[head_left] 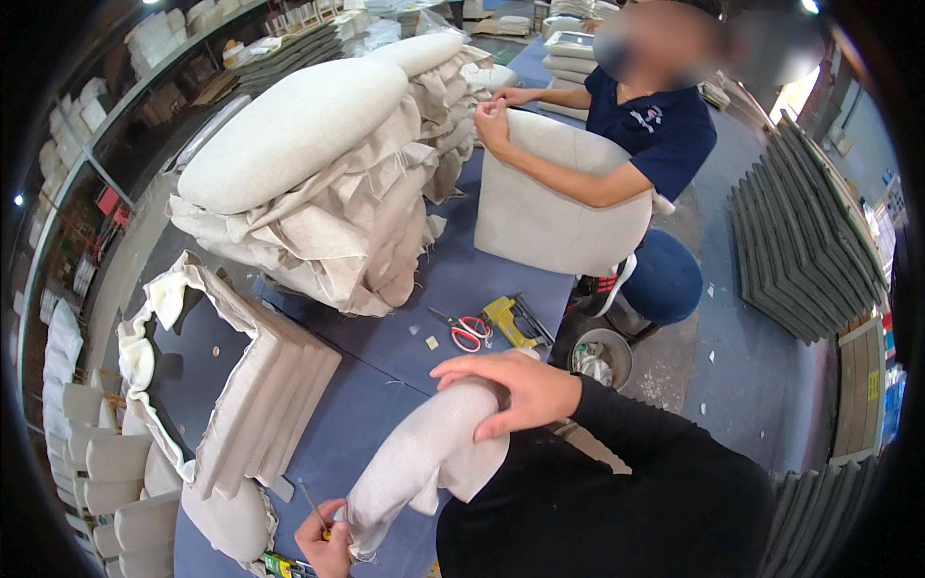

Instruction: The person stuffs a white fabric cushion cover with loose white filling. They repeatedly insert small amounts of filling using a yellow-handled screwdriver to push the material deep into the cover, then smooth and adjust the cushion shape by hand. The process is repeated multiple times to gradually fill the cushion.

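Observation:
A curved, fabric-covered cushion point(424, 443) in off-white stands on edge against my body, loose cloth hanging from its side. My right hand point(525, 390) spans its upper end, thumb on the near face and fingers over the top edge, gripping it. At the lower end, my left hand point(325, 541) is closed around a screwdriver-like tool point(311, 503) with a thin metal shaft and a bit of yellow handle showing. Its fingertips also touch the cushion's fabric edge. Beyond the cushion lie red-handled scissors point(470, 333) and a yellow staple gun point(513, 321).
Stacked cushions with loose cloth point(318, 183) tower at the far left of the blue table point(371, 385). Nearer stand padded L-shaped panels point(275, 395). Across the table a co-worker point(646, 125) holds a large pad point(559, 207). A metal bucket point(602, 356) sits below the table's right edge.

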Demonstrator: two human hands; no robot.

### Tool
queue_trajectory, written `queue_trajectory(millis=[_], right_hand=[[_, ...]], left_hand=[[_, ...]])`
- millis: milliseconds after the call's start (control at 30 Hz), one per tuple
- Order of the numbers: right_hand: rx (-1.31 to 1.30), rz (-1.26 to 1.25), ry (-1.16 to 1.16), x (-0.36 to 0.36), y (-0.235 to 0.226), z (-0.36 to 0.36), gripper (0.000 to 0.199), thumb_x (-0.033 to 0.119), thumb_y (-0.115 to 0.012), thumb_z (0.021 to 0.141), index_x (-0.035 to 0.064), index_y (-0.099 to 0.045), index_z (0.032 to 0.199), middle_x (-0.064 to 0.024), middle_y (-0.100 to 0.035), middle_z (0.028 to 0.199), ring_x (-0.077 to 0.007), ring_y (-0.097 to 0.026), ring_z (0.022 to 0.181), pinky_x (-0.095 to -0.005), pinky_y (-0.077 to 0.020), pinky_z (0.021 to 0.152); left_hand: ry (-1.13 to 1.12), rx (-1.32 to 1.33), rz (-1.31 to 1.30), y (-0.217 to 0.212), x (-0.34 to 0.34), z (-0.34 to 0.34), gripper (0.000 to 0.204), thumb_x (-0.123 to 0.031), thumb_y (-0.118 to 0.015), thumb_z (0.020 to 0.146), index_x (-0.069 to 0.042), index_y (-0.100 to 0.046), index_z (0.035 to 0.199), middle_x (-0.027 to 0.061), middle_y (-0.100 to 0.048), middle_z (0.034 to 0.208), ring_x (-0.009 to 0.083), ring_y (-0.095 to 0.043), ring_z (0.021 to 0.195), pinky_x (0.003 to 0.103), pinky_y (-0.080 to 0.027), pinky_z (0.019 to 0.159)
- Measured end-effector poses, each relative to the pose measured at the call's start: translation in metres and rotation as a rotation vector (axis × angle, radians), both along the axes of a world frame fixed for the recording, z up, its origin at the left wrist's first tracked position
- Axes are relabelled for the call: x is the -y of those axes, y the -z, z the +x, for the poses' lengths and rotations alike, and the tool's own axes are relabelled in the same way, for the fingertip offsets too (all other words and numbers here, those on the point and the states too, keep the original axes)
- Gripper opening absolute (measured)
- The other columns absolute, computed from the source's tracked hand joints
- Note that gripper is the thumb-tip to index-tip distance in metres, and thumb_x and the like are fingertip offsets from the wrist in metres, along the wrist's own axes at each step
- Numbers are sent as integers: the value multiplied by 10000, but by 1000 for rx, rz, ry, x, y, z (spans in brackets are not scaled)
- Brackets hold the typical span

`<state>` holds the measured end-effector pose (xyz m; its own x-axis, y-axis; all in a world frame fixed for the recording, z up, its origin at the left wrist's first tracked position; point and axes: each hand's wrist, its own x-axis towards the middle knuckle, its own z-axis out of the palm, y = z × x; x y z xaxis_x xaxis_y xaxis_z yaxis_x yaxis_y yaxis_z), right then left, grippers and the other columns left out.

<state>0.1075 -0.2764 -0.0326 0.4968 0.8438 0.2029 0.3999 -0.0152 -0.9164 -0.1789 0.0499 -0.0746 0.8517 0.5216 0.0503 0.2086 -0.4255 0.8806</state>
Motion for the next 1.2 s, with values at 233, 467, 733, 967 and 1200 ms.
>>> queue_trajectory(millis=[233,467,733,967,1200], right_hand=[[133,140,71,12,28,3,714,500,-844,883,68,-659,1420,-156,-707,1355,-350,-657,1272,-450,-477,1114],[158,131,75,4,26,4,681,480,-829,900,63,-660,1412,-158,-707,1348,-350,-666,1256,-441,-489,1100],[162,180,117,-7,45,24,762,687,-532,1037,33,-666,1403,-178,-724,1338,-353,-688,1255,-441,-486,1115],[-34,212,135,5,59,41,633,499,-386,1167,-7,-711,1363,-171,-749,1348,-307,-676,1308,-426,-433,1189],[-365,170,197,46,84,76,658,485,-396,1177,-47,-767,1282,-136,-787,1240,-225,-700,1171,-359,-483,1095]], left_hand=[[-463,-135,-233,69,-61,-45,223,-228,-767,1040,-5,-761,1033,-8,-588,704,77,-486,601,265,-379,531],[-578,-90,-411,96,-43,-47,187,-222,-731,1063,-40,-725,1023,-20,-548,668,64,-454,535,250,-323,472],[-513,-81,-560,99,-43,-67,270,-294,-696,1081,-27,-736,1070,3,-556,633,82,-465,455,267,-300,402],[-520,-442,-874,203,-39,-119,466,-416,-648,1068,17,-740,1212,147,-749,948,278,-733,866,429,-580,763],[-516,-350,-827,162,-22,-57,501,-435,-595,1098,33,-759,1165,137,-763,933,260,-740,847,405,-585,766]])
